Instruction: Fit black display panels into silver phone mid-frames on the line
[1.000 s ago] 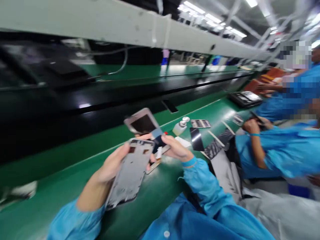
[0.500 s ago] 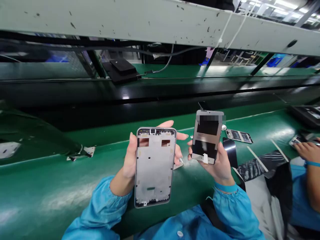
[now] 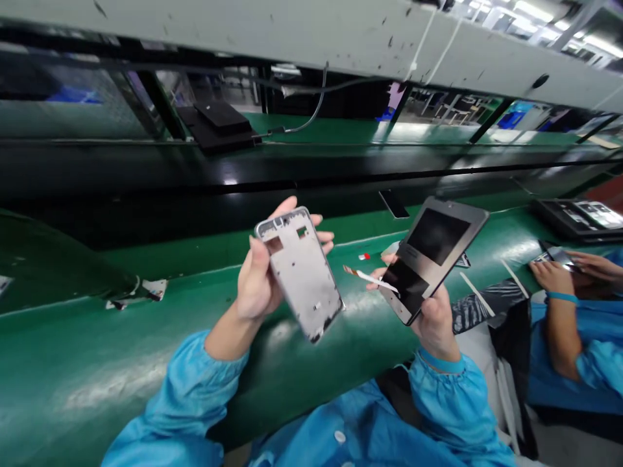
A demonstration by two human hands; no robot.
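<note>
Held in my left hand (image 3: pixel 260 279) is a grey metal phone frame (image 3: pixel 306 275), tilted, with cutouts near its upper end. My thumb lies along its left edge and the fingers come round behind it. To the right, my right hand (image 3: pixel 435 318) grips a phone screen panel (image 3: pixel 435 237) whose grey back carries dark rectangles. A thin white and brown flex cable (image 3: pixel 370 279) sticks out from the panel's lower left side. The two parts are apart, both raised over the green bench. The panel hides part of my right fingers.
A co-worker's hands (image 3: pixel 555 275) handle a phone at the right. Beyond them lies a black tray (image 3: pixel 579 220). A dark phone panel (image 3: pixel 394 203) rests on the far ledge, and a small red and white piece (image 3: pixel 364 257) lies on the green bench (image 3: pixel 121 363). A green post (image 3: pixel 63 259) slants at the left.
The phone frame has moved up and tilted, its lower end swinging right. The screen panel has turned and tipped to the right, and its flex cable now sticks out leftward. The view has shifted slightly.
</note>
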